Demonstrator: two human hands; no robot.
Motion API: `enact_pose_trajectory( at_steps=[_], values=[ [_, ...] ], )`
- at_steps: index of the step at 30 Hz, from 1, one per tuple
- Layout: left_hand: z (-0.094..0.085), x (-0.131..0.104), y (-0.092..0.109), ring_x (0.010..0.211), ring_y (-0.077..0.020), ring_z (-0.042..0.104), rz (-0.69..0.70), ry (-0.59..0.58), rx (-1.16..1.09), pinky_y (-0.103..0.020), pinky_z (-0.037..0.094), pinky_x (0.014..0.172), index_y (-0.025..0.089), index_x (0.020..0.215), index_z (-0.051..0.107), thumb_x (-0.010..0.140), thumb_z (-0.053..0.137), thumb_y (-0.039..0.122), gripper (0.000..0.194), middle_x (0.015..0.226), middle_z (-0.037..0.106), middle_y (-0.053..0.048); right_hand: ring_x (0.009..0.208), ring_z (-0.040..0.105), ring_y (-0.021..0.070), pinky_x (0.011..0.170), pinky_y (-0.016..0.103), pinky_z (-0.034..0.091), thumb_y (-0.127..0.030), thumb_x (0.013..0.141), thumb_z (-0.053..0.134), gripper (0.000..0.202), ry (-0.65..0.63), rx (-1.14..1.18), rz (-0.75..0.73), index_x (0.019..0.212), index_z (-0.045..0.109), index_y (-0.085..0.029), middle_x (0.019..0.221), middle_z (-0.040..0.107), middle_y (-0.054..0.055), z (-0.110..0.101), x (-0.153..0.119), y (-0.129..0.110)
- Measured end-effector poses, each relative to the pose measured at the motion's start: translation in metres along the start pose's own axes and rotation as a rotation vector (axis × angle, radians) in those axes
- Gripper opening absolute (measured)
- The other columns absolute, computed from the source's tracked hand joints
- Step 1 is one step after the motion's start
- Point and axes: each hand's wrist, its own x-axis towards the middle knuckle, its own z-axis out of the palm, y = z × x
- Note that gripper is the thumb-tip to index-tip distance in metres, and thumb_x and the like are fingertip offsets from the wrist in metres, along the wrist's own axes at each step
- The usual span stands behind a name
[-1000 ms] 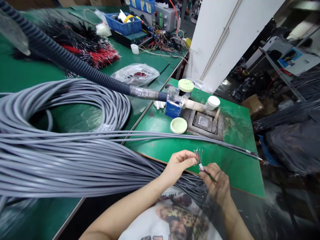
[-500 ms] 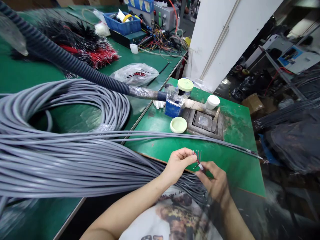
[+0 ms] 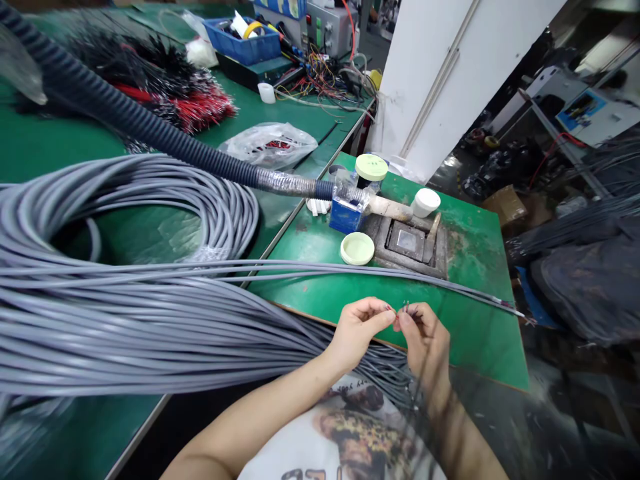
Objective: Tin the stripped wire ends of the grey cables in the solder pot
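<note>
My left hand [image 3: 361,328] pinches a thin red wire between thumb and forefinger, over the front edge of the green board. Close beside it, my right hand [image 3: 425,337] is closed on the fanned-out wires [image 3: 407,309] at a cable's end; the fingers cover most of that end. Several grey cables [image 3: 320,268] cross the board just beyond my hands, their stripped tips at the right. A thick bundle of grey cable [image 3: 200,333] runs from the left to beneath my hands.
A solder pot [image 3: 407,241] sits on the board, a ribbed hose [image 3: 200,157] ending over it. Around it are a pale green lid [image 3: 357,249], a white cup [image 3: 425,202] and a blue box [image 3: 346,215]. A grey cable coil [image 3: 235,207] covers the left bench.
My right hand has moved up toward my left, and its fingers now cover the cable end that showed before. The left hand stays nearly in place.
</note>
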Motion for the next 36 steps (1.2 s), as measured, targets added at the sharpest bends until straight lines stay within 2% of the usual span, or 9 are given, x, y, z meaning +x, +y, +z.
enact_pose_trajectory(
  at_steps=[3, 6, 10, 16, 24, 30, 36],
  values=[
    [0.001, 0.001, -0.001, 0.061, -0.0094, 0.059, 0.022, -0.006, -0.014, -0.023, 0.047, 0.067, 0.016, 0.070, 0.067, 0.073, 0.075, 0.024, 0.012, 0.063, 0.066, 0.002, 0.062, 0.056, 0.0125, 0.060, 0.024, 0.047, -0.029, 0.091, 0.053, 0.015, -0.009, 0.163, 0.058, 0.080, 0.055, -0.020, 0.067, 0.057, -0.002, 0.001, 0.002, -0.003],
    [0.002, 0.001, -0.002, 0.060, -0.0094, 0.058, 0.020, 0.002, -0.018, -0.023, 0.046, 0.065, 0.015, 0.069, 0.067, 0.072, 0.076, 0.024, 0.012, 0.064, 0.065, 0.002, 0.063, 0.055, 0.0127, 0.060, 0.025, 0.047, -0.029, 0.086, 0.060, 0.012, -0.025, 0.269, 0.054, 0.079, 0.055, -0.020, 0.070, 0.056, -0.001, 0.001, 0.004, -0.004],
    [0.000, 0.000, -0.003, 0.061, -0.0105, 0.057, 0.025, 0.003, 0.019, -0.024, 0.047, 0.066, 0.015, 0.070, 0.067, 0.072, 0.076, 0.027, 0.014, 0.064, 0.065, 0.001, 0.064, 0.056, 0.0124, 0.062, 0.025, 0.048, -0.027, 0.079, 0.068, 0.016, -0.058, 0.328, 0.058, 0.075, 0.055, -0.020, 0.071, 0.054, -0.002, 0.001, 0.008, -0.002],
    [-0.001, 0.000, -0.001, 0.061, -0.0115, 0.058, 0.076, 0.021, 0.079, -0.025, 0.047, 0.064, 0.015, 0.069, 0.068, 0.071, 0.077, 0.032, 0.019, 0.065, 0.064, 0.000, 0.064, 0.057, 0.0132, 0.061, 0.025, 0.048, -0.031, 0.083, 0.065, 0.015, -0.138, 0.326, 0.141, 0.075, 0.058, -0.019, 0.069, 0.058, -0.001, -0.002, 0.009, -0.001],
    [-0.001, 0.001, -0.005, 0.067, -0.0118, 0.059, 0.091, 0.009, 0.086, -0.025, 0.047, 0.071, 0.016, 0.072, 0.069, 0.074, 0.074, 0.028, 0.013, 0.069, 0.066, 0.000, 0.067, 0.053, 0.0133, 0.063, 0.026, 0.045, -0.027, 0.089, 0.056, 0.015, -0.030, 0.345, -0.024, 0.076, 0.057, -0.019, 0.072, 0.054, 0.000, 0.002, 0.008, -0.002],
    [-0.004, 0.001, -0.012, 0.068, -0.0118, 0.057, 0.074, 0.040, 0.069, -0.025, 0.046, 0.070, 0.016, 0.072, 0.069, 0.072, 0.076, 0.029, 0.015, 0.071, 0.066, -0.001, 0.072, 0.053, 0.0141, 0.066, 0.027, 0.046, -0.023, 0.081, 0.066, 0.018, -0.070, 0.361, -0.117, 0.071, 0.050, -0.020, 0.074, 0.051, 0.000, 0.004, 0.009, 0.006],
    [-0.003, 0.001, -0.006, 0.065, -0.0123, 0.058, 0.138, 0.009, 0.136, -0.026, 0.046, 0.067, 0.016, 0.073, 0.070, 0.076, 0.073, 0.032, 0.016, 0.068, 0.063, -0.001, 0.063, 0.055, 0.0126, 0.060, 0.025, 0.047, -0.026, 0.081, 0.065, 0.012, -0.098, 0.340, 0.093, 0.076, 0.058, -0.020, 0.069, 0.056, -0.002, 0.000, 0.012, 0.001]
  ],
)
